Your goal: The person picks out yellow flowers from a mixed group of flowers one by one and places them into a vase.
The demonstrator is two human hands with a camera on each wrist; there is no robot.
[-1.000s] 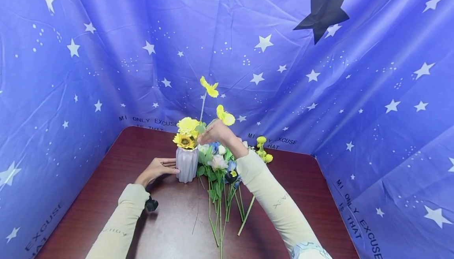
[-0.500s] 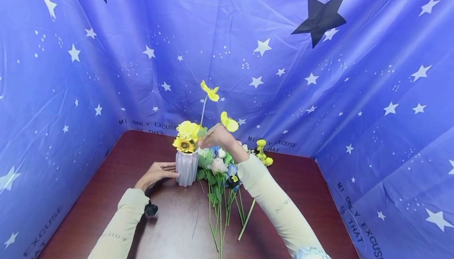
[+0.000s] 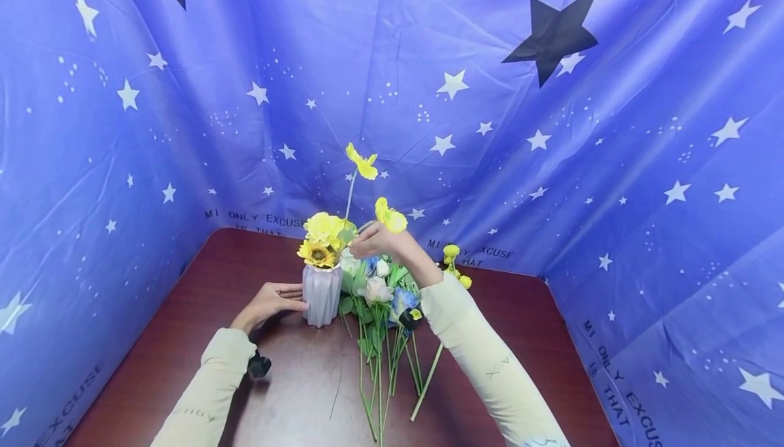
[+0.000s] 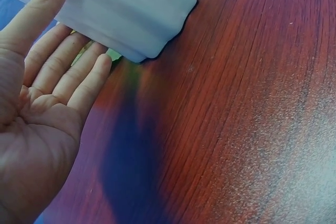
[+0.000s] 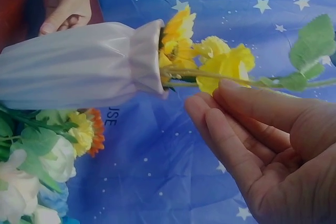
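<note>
A pale, pleated vase [image 3: 321,295] stands on the table, holding yellow flowers and a sunflower [image 3: 316,254]. My left hand [image 3: 269,305] holds its side, thumb in front and fingers behind; in the left wrist view the vase [image 4: 131,9] lies against the fingers [image 4: 86,80]. Two tall yellow poppies lean out, an upper one [image 3: 363,161] and a lower one [image 3: 390,216]. Beside their stems is my right hand [image 3: 382,239]. In the right wrist view its fingers [image 5: 223,129] are loosely bent, and the thumb tip lies along a stem [image 5: 205,73]; whether they touch is unclear.
Right of the vase lies a bunch of white and blue flowers [image 3: 376,289], green stems [image 3: 381,379] pointing toward me. Small yellow blooms [image 3: 453,263] sit beyond the right forearm. A blue star-printed curtain [image 3: 392,93] surrounds the wood-brown table [image 3: 294,392].
My right hand has drawn slightly right, away from the vase mouth, while the lower poppy has swung a little left. The left hand keeps its place on the vase. The view has tilted slightly.
</note>
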